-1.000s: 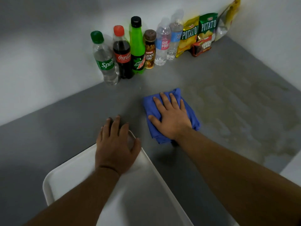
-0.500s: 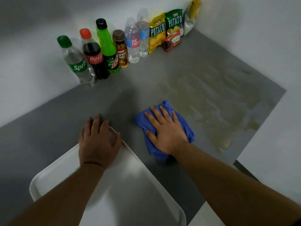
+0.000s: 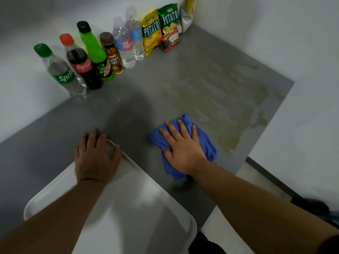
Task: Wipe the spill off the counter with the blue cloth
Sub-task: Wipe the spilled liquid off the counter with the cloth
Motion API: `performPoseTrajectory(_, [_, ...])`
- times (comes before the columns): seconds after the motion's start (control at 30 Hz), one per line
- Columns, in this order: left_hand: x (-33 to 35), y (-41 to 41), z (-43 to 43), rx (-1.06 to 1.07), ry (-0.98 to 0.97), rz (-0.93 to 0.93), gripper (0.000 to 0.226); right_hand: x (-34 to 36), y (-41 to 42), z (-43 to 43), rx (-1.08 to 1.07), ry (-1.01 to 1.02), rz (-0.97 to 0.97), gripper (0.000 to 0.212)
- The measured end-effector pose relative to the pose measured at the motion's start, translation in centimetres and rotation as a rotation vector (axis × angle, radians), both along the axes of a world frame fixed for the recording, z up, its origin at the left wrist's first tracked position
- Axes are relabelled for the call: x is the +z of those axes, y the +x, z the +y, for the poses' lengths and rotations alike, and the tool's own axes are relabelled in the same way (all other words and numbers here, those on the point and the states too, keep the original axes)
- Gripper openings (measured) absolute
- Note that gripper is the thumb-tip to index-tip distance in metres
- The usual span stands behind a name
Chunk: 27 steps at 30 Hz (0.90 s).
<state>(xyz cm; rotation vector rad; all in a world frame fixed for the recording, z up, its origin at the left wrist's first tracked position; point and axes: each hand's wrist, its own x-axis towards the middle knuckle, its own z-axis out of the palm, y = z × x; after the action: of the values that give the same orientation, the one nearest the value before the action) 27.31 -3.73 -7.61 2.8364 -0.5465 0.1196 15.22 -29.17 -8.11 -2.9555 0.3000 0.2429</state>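
Right hand (image 3: pixel 183 151) is pressing flat, ungripped, on blue cloth (image 3: pixel 207 143); should be sweeping firmly through spill (image 3: pixel 220 99). Left hand (image 3: pixel 95 154), open, is steadying tray (image 3: pixel 146 208).

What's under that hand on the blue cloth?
The right hand lies flat on the blue cloth, which rests on the grey counter. Whatever is beneath the cloth is hidden.

Head view, one frame. Both forearms were bare from the lower edge of frame up to the wrists; no sleeves, cuffs or gloves were seen. Left hand (image 3: pixel 96 158) carried a thin dark band or line across the wrist; whether it was a string or a crease could not be told. Right hand (image 3: pixel 183 149) showed no ring, watch or bracelet. Fingernails on both were short and unpainted.
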Motion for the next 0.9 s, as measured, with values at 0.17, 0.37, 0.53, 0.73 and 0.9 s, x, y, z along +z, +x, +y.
performPoseTrajectory(0.17, [0.2, 0.1, -0.3, 0.005, -0.018, 0.025, 0.071, -0.5, -4.3, 0.5, 0.075, 0.052, -0.049, 0.071])
performPoseTrajectory(0.37, [0.8, -0.5, -1.6, -0.041, -0.03, 0.032, 0.063, -1.1, -9.9, -3.1, 0.103, 0.073, -0.051, 0.069])
performPoseTrajectory(0.53, [1.3, -3.6, -6.1, -0.288, -0.024, 0.021, 0.055, -0.4, -7.0, -4.3, -0.012, 0.039, -0.009, 0.067])
performPoseTrajectory(0.73, [1.2, -6.6, -12.5, -0.445, 0.008, 0.084, 0.053, -0.8, -10.0, -3.5, 0.029, 0.065, -0.037, 0.067])
performPoseTrajectory(0.9, [0.4, -6.9, -15.2, -0.428, -0.01, 0.073, 0.048, -1.0, -13.0, -6.7, 0.014, 0.07, -0.017, 0.066])
